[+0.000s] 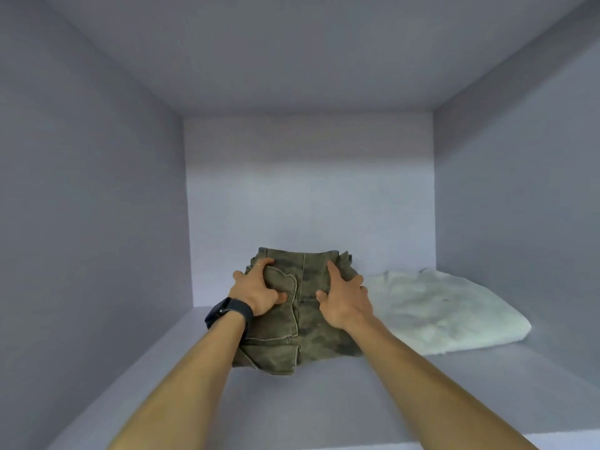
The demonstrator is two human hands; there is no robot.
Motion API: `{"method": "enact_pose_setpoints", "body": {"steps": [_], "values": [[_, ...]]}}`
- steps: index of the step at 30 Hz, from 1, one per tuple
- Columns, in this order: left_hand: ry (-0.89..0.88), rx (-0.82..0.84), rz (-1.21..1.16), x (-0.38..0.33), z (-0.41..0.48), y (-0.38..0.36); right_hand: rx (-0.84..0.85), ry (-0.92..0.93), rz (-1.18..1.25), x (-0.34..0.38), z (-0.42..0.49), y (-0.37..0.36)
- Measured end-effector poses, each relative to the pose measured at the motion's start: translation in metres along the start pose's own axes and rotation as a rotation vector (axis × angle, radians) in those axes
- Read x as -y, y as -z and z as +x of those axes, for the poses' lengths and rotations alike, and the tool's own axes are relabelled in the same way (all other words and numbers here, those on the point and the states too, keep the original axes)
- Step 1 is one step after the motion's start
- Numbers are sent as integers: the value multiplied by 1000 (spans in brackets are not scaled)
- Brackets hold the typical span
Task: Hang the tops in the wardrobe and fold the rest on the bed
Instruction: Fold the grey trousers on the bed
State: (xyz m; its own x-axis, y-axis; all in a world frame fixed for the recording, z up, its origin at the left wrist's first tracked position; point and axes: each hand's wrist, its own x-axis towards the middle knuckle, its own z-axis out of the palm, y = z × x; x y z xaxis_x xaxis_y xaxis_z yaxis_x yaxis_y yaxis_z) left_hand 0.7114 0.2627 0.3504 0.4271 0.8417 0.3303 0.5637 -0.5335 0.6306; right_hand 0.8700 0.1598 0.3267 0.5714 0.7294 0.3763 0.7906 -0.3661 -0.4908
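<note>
- Folded olive garment (305,336) lies on the pale shelf (324,404), about mid-width and close to the back panel (308,190).
- Your left hand (256,292) grips its left side, fingers curled over the top fabric and thumb pressed in.
- Your right hand (344,300) clasps the right side, with the forefinger stretched along the top and the other fingers wrapped over the edge.
- A dark wristband (229,311) sits on your left wrist.
- Plain lilac-grey side panels and a top panel box in the compartment.
- A white folded cloth (438,310) rests on the same shelf, just beside the olive garment on its right.
- Both forearms are cut off by the lower edge.
- You cannot tell whether the olive piece is trousers or shorts, and your hands hide its side edges.
- The white cloth is too soft-focused to identify.
</note>
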Motion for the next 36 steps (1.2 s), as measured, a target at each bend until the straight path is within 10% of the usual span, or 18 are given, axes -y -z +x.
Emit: {"method": "enact_pose_setpoints", "body": {"steps": [22, 36], "values": [[-21, 269, 359, 73, 108, -96, 487, -3, -474, -34, 107, -78], [6, 303, 306, 72, 131, -111, 380, -21, -476, -34, 114, -67]]}}
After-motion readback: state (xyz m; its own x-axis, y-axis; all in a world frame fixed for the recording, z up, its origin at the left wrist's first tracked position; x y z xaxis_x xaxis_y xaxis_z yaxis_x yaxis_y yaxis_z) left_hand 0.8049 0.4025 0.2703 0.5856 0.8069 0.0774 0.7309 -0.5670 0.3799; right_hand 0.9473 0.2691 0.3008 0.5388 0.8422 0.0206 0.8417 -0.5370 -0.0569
